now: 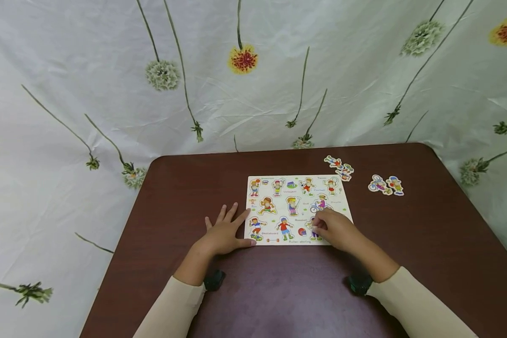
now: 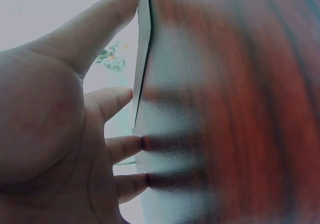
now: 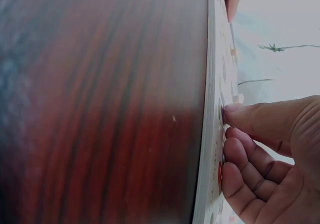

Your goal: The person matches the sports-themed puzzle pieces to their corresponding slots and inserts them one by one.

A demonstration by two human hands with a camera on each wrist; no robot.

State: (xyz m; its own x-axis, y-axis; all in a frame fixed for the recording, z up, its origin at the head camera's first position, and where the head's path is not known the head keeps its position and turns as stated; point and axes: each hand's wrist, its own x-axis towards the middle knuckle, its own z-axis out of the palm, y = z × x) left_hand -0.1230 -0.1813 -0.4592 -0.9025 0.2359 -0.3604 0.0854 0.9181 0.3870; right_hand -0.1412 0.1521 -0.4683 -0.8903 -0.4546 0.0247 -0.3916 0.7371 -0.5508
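A white wooden puzzle board point(image 1: 273, 197) with printed sport figures lies on the table. My left hand point(image 1: 225, 236) is spread at its left side, thumb at the near corner and index fingertip at the left edge; the other fingertips touch the tabletop in the left wrist view. At the board's lower right, my right hand point(image 1: 335, 229) pinches a figure-shaped puzzle piece point(image 1: 315, 234) with purple trousers, close against the board. The fingers partly cover this piece. In the right wrist view, the right thumb point(image 3: 255, 116) presses at a purple edge, with the other fingers curled below it.
Past the board's far right corner, two loose puzzle pieces point(image 1: 344, 172) lie close together. Farther right are a cyclist piece point(image 1: 379, 185) and a standing figure piece point(image 1: 395, 186). The dark brown table point(image 1: 186, 188) ends at a flowered white cloth point(image 1: 270, 94).
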